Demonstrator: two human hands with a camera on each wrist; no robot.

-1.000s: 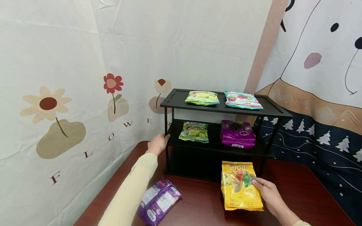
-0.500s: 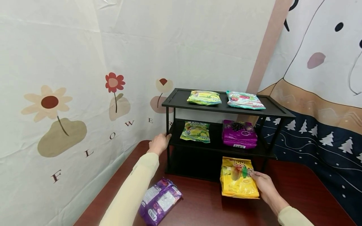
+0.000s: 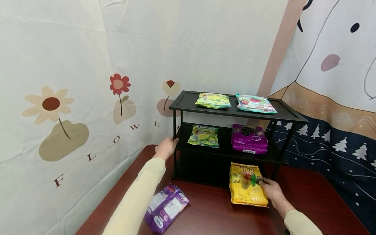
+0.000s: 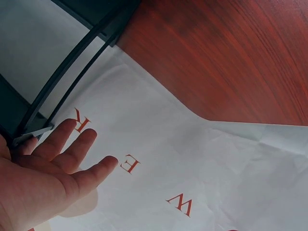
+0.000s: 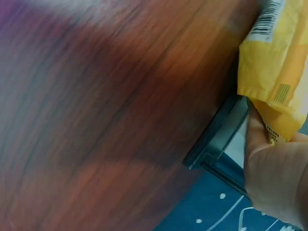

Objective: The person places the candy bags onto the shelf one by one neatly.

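My right hand (image 3: 271, 189) pinches the right edge of a yellow candy bag (image 3: 247, 191) with "100" and a mango on it. The bag hangs tilted in front of the lowest shelf; its underside and barcode show in the right wrist view. With the thumb at the middle tier's left corner, my left hand (image 3: 165, 148) holds the black shelf rack (image 3: 235, 113). In the left wrist view the outer fingers (image 4: 84, 149) of that hand spread away from the rack, and the thumb is mostly hidden. A purple candy bag (image 3: 166, 209) lies on the table near my left forearm.
On the top tier lie a yellow-green bag (image 3: 213, 101) and a teal-and-pink bag (image 3: 256, 103). The middle tier holds a green bag (image 3: 203, 136) and a purple bag (image 3: 249, 140). Printed cloth (image 3: 141, 49) hangs behind the dark red table (image 3: 205, 212).
My right hand has moved the yellow bag forward and slightly up toward the lowest shelf, and the bag has tipped back. The left hand stays on the rack. The head view has shifted slightly.
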